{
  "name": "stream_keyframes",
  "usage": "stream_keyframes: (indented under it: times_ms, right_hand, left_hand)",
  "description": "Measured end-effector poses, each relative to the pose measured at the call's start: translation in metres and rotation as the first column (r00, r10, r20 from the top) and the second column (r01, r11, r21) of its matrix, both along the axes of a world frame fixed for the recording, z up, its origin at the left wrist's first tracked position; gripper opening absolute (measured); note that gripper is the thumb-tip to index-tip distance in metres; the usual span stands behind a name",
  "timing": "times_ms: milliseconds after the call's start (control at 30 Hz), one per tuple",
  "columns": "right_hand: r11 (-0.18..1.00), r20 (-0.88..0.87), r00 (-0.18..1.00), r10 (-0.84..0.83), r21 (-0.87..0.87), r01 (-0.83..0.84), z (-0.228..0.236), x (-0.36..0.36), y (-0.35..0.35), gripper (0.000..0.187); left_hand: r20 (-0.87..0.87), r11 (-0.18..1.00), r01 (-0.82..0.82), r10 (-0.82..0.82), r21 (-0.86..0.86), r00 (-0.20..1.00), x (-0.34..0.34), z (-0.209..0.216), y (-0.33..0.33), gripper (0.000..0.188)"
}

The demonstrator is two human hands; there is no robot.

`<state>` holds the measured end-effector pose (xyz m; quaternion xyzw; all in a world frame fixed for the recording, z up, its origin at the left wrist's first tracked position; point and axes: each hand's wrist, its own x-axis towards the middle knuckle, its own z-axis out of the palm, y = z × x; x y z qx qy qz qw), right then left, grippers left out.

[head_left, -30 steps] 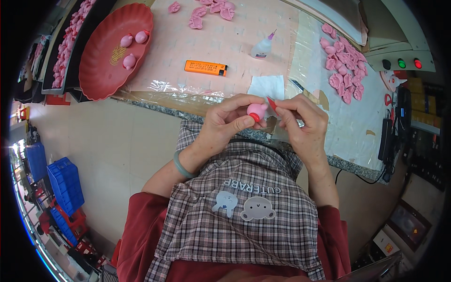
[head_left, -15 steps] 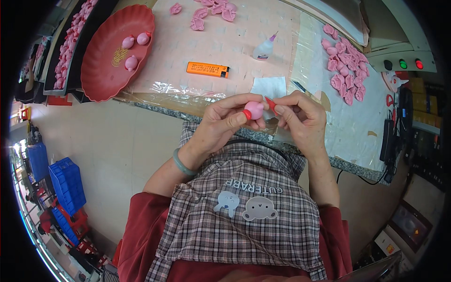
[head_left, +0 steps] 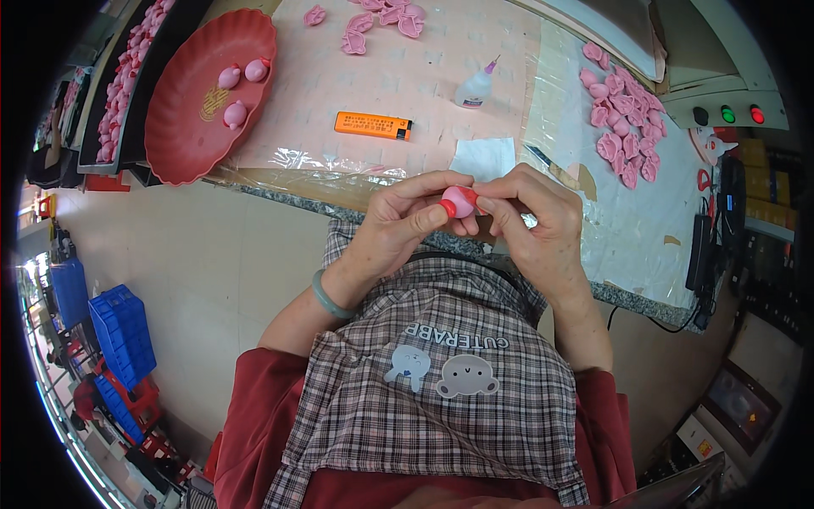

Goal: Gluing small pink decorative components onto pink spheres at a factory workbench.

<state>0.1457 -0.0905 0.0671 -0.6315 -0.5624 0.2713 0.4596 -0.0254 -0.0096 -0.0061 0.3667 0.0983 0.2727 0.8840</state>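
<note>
My left hand (head_left: 407, 210) is closed around a small round pink figure (head_left: 459, 200) that has a red piece at its left end. Against the figure's right side, my right hand (head_left: 538, 219) pinches a small red pointed piece (head_left: 475, 202), partly hidden by the fingers. Both hands meet just over the table's front edge. Beyond them lie a white paper (head_left: 483, 156) and an orange lighter (head_left: 373, 125). A small clear bottle with a needle tip (head_left: 476, 86) stands farther back.
On the left, a red scalloped tray (head_left: 170, 144) holds 3 similar pink figures. A dark bin (head_left: 95, 127) beside it is full of pink pieces. Pink shell-like parts (head_left: 627, 119) lie heaped at right, more (head_left: 373, 25) at the back. A craft knife (head_left: 543, 159) lies beside the paper.
My right hand has moved left, bringing the red piece from beside the pink figure into contact with it. My left hand has stayed nearly still.
</note>
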Motion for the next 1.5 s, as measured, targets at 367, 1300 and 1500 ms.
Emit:
stream_keyframes:
  times_ms: [367, 1300, 1500]
  right_hand:
    - [0.987, -0.164, 0.982, -0.099, -0.142, 0.076, -0.006, 0.012, -0.009, 0.007]
    - [0.997, -0.264, 0.962, -0.069, -0.043, 0.06, -0.01, 0.005, -0.012, 0.011]
    - [1.0, 0.068, 0.998, -0.014, 0.022, 0.012, -0.004, 0.0, -0.009, 0.011]
  left_hand:
    - [-0.035, 0.998, -0.01, 0.012, 0.061, 0.999, 0.002, 0.006, -0.002, 0.041]
    - [-0.002, 1.0, -0.013, 0.013, 0.013, 1.0, 0.005, 0.001, -0.004, 0.038]
    - [0.003, 0.997, -0.064, 0.064, 0.035, 0.998, 0.006, 0.001, -0.007, 0.041]
